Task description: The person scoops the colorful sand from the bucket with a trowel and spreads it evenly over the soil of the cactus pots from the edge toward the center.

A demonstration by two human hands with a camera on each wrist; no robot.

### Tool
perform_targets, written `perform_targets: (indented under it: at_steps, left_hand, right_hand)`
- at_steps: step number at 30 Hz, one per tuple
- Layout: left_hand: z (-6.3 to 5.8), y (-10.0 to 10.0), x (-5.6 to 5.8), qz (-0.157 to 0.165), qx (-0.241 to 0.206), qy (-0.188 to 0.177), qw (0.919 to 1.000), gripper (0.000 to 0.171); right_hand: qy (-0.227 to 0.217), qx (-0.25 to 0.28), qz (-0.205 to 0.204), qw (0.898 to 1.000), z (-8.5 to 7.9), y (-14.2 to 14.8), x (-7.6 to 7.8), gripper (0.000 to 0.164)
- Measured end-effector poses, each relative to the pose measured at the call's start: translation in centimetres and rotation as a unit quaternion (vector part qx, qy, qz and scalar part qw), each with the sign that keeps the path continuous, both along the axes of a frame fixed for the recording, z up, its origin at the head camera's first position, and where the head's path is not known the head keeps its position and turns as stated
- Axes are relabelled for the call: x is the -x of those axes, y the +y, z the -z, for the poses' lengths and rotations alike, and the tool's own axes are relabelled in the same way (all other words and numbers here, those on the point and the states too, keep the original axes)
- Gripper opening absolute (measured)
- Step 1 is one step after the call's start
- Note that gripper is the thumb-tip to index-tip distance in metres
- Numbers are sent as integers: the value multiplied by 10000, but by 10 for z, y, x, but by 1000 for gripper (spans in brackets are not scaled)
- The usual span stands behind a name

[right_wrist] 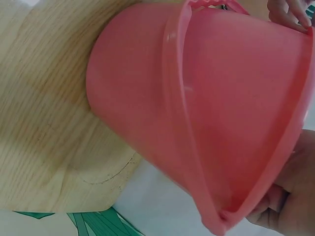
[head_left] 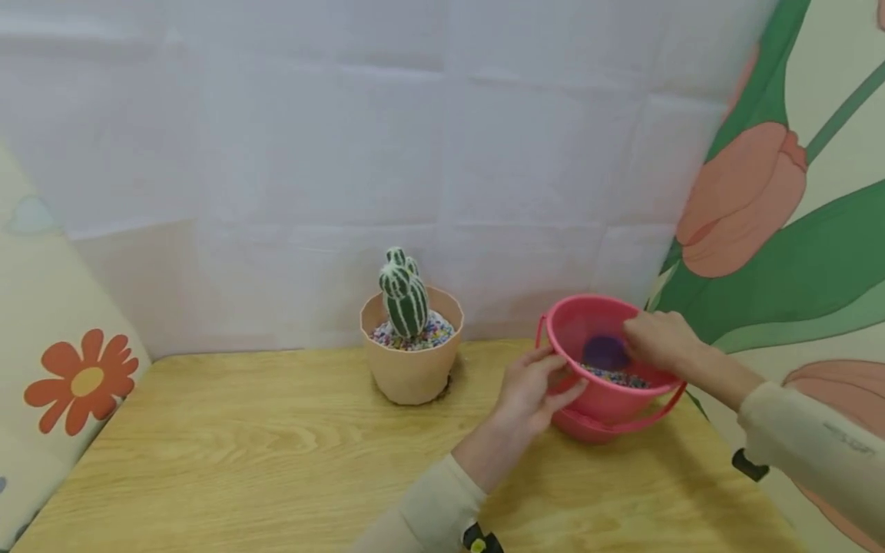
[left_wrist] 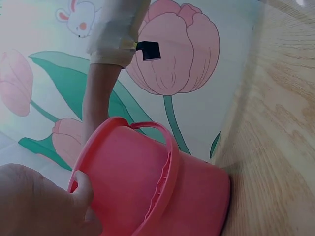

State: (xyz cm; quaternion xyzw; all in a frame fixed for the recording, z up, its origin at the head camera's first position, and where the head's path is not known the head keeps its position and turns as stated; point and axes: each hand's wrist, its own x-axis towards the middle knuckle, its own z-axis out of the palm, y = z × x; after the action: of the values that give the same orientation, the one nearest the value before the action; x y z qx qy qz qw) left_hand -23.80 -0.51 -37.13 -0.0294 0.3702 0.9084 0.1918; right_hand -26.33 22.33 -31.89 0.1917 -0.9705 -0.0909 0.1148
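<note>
The pot [head_left: 411, 376] stands on the table [head_left: 242, 445], near its rear edge; the bucket [head_left: 604, 403] stands on the table to the right of the pot, well apart from it. The sheet [head_left: 311, 153] is behind both. The cactus [head_left: 406, 303] is in the pot, with beads [head_left: 435, 330] around its base. More beads [head_left: 615, 376] lie in the bucket. An item [head_left: 604, 352] of unclear type is inside the bucket, behind these beads and immediately left of the right hand [head_left: 660, 342], which reaches over the right rim. The left hand [head_left: 527, 393] is at the left rim. The handle [head_left: 646, 422] hangs across the bucket's near side.
</note>
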Motion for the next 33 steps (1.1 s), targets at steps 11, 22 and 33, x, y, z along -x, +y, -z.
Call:
perform_targets:
  at_steps: [11, 22, 33]
  left_hand:
    - [-2, 6, 1, 16, -123, -43, 9999, 28]
    - [2, 6, 2, 107, -169, -184, 9996, 28]
    - [6, 1, 6, 16, -186, -147, 9997, 29]
  right_hand:
    - [-479, 776, -247, 9955, 5, -1, -1, 31]
    - [-530, 910, -232, 9942, 15, -6, -5, 32]
    - [-238, 987, -308, 9944, 20, -17, -5, 37]
